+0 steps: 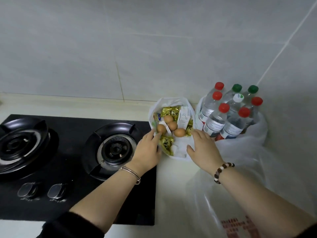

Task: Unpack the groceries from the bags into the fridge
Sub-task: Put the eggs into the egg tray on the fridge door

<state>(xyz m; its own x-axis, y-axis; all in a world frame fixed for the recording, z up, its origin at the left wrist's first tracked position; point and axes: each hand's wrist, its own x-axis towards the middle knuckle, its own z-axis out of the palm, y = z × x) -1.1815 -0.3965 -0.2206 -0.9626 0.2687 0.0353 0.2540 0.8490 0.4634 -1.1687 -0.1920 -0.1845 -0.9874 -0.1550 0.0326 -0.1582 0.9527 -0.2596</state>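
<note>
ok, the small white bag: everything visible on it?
The small white bag is thin crinkled plastic, mouth spread open, on the pale counter between the black hob and the bottle bag. Inside: four brown eggs, gold foil packets, a white carton. The left hand touches its left edge, the right hand its right.

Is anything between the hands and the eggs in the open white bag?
Nothing visible. The eggs lie uncovered on top in the white bag; the left hand reaches the nearest one, and the right hand is at the bag's rim.
</note>
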